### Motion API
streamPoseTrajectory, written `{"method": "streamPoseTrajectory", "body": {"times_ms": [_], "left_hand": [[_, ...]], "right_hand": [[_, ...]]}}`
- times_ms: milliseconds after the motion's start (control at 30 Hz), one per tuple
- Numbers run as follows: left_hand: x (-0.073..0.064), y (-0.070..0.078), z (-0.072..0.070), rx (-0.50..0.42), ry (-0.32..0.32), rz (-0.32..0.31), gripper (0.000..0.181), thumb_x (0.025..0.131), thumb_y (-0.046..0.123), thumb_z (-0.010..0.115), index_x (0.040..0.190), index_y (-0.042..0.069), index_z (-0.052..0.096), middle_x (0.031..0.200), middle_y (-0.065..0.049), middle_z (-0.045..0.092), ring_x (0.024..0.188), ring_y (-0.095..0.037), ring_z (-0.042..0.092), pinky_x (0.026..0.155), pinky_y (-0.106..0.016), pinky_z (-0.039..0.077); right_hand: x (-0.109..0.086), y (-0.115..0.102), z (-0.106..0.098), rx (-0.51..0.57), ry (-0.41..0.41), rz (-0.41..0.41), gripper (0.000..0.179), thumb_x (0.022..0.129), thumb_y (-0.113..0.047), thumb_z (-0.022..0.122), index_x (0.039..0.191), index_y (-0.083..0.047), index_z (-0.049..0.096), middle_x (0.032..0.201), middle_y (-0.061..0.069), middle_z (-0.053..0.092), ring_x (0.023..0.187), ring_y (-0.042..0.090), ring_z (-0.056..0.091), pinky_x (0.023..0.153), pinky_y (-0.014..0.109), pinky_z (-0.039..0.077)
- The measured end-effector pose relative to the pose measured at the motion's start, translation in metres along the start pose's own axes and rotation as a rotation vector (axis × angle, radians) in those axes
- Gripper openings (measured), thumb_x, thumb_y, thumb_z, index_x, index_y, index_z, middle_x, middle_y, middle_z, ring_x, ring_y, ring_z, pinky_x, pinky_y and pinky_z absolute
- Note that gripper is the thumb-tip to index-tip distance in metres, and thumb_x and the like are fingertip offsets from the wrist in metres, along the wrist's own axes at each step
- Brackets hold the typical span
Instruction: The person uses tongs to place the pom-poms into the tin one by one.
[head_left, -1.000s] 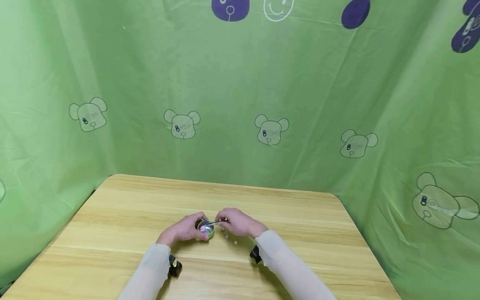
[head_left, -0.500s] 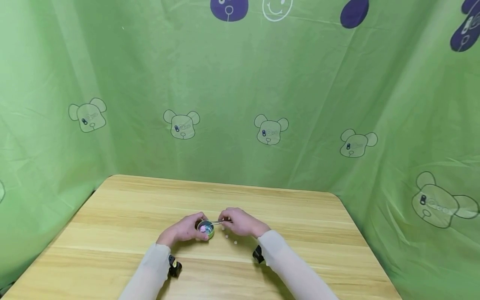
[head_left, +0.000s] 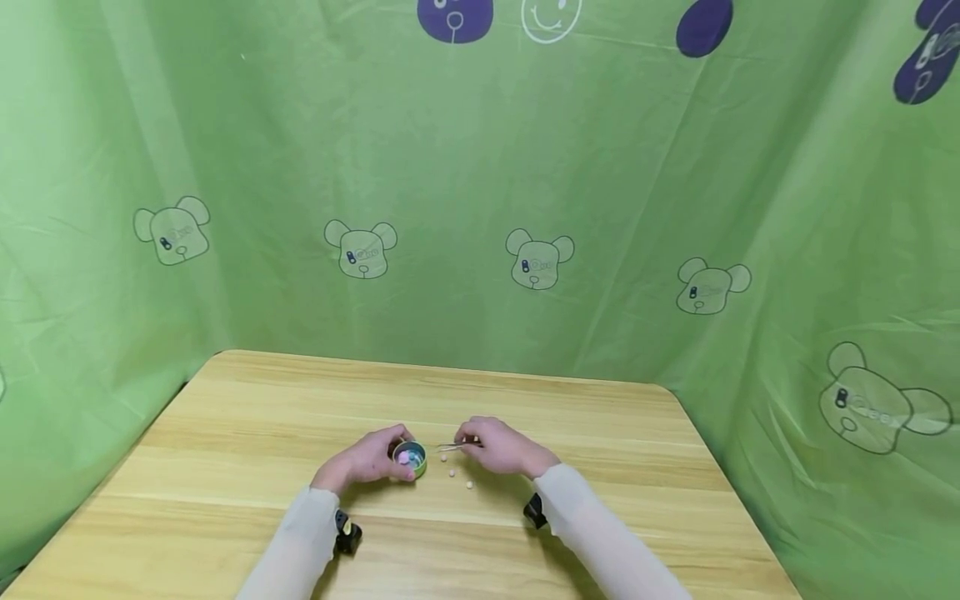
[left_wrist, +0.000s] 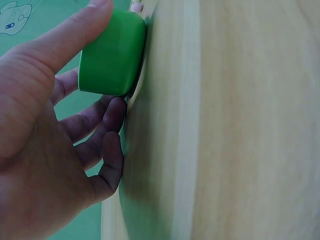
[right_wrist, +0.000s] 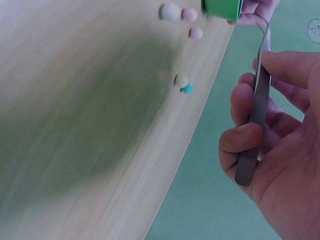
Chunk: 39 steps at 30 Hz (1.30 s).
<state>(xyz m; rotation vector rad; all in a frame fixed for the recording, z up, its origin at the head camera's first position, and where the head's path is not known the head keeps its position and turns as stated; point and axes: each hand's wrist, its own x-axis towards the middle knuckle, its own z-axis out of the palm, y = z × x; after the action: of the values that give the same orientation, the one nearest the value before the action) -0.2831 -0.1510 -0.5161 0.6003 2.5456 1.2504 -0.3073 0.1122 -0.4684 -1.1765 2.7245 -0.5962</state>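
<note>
My left hand [head_left: 371, 457] holds a small round green container [left_wrist: 112, 55] upright on the table, thumb on the near side and fingers behind it. Inside, pink and blue balls [head_left: 405, 457] show through the open top. To the right, my right hand [head_left: 501, 447] pinches a pair of metal tweezers [right_wrist: 261, 105] between thumb and fingers. Their bent, slender tips point toward the container, apart from its rim, with no ball visible between them. On the wood below the tips lie small loose balls, among them a pink ball [right_wrist: 196, 33], a white ball [right_wrist: 171, 11] and a blue ball [right_wrist: 187, 88].
The wooden table [head_left: 600, 492] has rounded far corners. A green curtain [head_left: 450, 325] printed with bear heads hangs behind it and at both sides. Each wrist wears a black camera, such as the left wrist camera [head_left: 348, 535].
My right hand has drawn the tweezers back rightward, their tips leaving the container's opening. A blue ball now shows more clearly inside. My left hand keeps its hold on the container.
</note>
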Motion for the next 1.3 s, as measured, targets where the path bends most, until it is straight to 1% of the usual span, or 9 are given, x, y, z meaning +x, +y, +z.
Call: {"method": "streamPoseTrajectory", "body": {"times_ms": [233,500,800,1067,1300], "left_hand": [[0.001,0.0,0.001,-0.003,0.0,-0.008,0.044,0.076,0.025,0.079,0.11,0.012,0.054,0.103,-0.004,0.06,0.093,-0.019,0.056,0.084,-0.042,0.047],[0.001,-0.002,0.001,0.0,0.001,-0.005,0.044,0.076,0.027,0.079,0.11,0.014,0.054,0.102,-0.004,0.06,0.091,-0.018,0.056,0.083,-0.04,0.047],[0.0,-0.001,0.001,-0.003,-0.001,0.007,0.045,0.076,0.027,0.079,0.111,0.012,0.054,0.103,-0.005,0.06,0.092,-0.019,0.056,0.084,-0.042,0.047],[0.001,-0.001,0.001,-0.001,0.002,0.002,0.044,0.077,0.026,0.079,0.11,0.012,0.054,0.102,-0.004,0.06,0.092,-0.019,0.056,0.084,-0.042,0.047],[0.0,-0.001,0.001,-0.006,-0.002,0.0,0.044,0.077,0.025,0.079,0.11,0.012,0.054,0.102,-0.005,0.06,0.092,-0.019,0.056,0.084,-0.042,0.046]], "right_hand": [[-0.012,0.009,-0.004,0.012,0.014,-0.002,0.013,0.093,-0.014,0.058,0.103,-0.011,0.066,0.089,-0.008,0.057,0.082,0.007,0.052,0.075,0.027,0.047],[-0.024,0.016,-0.004,0.008,0.033,-0.001,0.012,0.093,-0.013,0.058,0.102,-0.012,0.066,0.091,-0.008,0.058,0.084,0.008,0.053,0.077,0.03,0.047],[-0.039,0.023,-0.005,0.006,0.009,0.037,0.012,0.093,-0.014,0.058,0.102,-0.014,0.066,0.09,-0.01,0.057,0.083,0.006,0.053,0.075,0.028,0.047],[-0.052,0.026,-0.002,0.014,-0.011,0.027,0.012,0.093,-0.013,0.059,0.102,-0.013,0.066,0.09,-0.009,0.057,0.079,0.005,0.052,0.072,0.026,0.047],[-0.058,0.03,0.003,0.008,-0.04,0.028,0.012,0.093,-0.014,0.059,0.102,-0.015,0.066,0.09,-0.009,0.056,0.078,0.004,0.051,0.071,0.024,0.047]]}}
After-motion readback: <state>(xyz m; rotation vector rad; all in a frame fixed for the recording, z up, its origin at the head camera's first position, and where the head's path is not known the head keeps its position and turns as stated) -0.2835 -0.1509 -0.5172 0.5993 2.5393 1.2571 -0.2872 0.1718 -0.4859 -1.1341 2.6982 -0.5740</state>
